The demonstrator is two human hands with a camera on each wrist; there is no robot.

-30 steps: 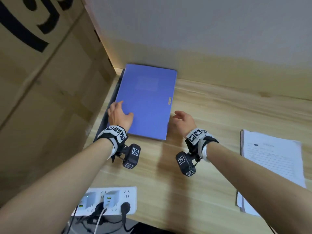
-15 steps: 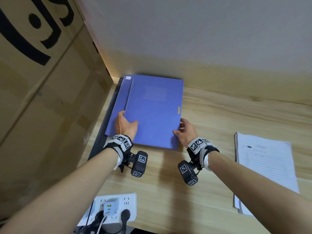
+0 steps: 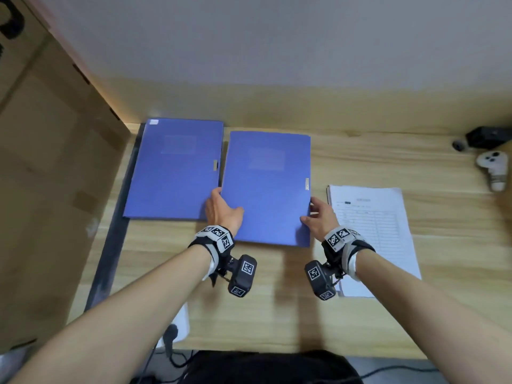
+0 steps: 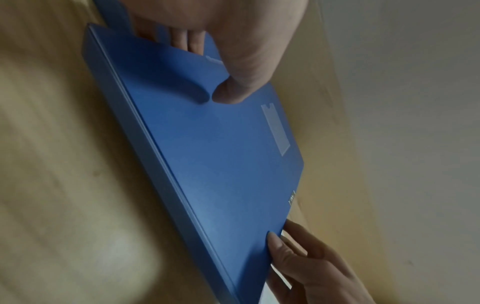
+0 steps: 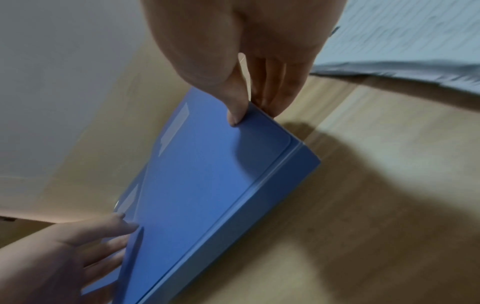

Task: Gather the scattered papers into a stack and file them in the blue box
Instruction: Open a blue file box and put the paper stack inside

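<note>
Blue box [image 3: 266,187] now rightward off its twin, both hands' grip on it.

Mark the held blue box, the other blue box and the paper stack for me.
Held blue box [image 3: 266,189]: head view, middle of its lid.
Other blue box [image 3: 174,173]: head view, middle of its lid.
Paper stack [image 3: 379,217]: head view, printed top sheet.
</note>
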